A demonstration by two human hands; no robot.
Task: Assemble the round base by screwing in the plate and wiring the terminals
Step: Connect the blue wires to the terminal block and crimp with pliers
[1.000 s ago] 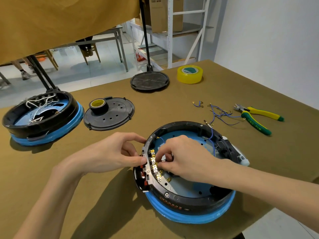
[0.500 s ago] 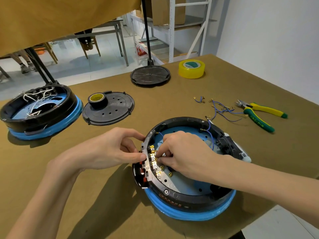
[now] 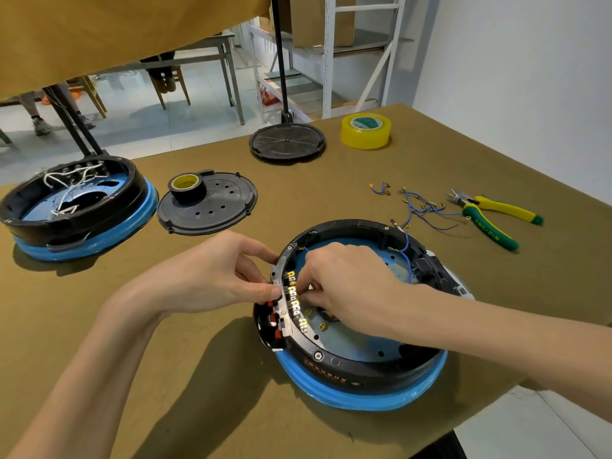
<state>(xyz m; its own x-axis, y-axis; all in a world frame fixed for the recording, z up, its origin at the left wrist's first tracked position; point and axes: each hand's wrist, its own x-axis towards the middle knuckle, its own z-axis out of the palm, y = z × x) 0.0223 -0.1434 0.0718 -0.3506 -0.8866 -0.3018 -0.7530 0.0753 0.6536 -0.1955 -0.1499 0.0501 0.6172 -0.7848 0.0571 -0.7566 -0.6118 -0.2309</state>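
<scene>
A round black base [image 3: 357,369] with a blue lower ring lies open on the table in front of me. Along its left inner rim runs a metal plate with a row of brass terminals [image 3: 296,301]. My left hand [image 3: 215,270] pinches the base's left rim beside the plate with thumb and fingers. My right hand [image 3: 351,286] reaches inside the base, its curled fingers pinching something small at the terminals; what it holds is hidden. A blue wire [image 3: 408,260] hangs over the far right rim.
Loose blue wires [image 3: 420,207] and green-yellow pliers [image 3: 493,217] lie at the right. A second base [image 3: 76,207] with white wires sits far left, next to a black cover [image 3: 212,207] carrying a tape roll [image 3: 187,187]. Yellow tape [image 3: 366,130] and another black disc [image 3: 287,140] lie at the back.
Both hands stay at the terminal strip with only small finger movements. The view has shifted slightly.
</scene>
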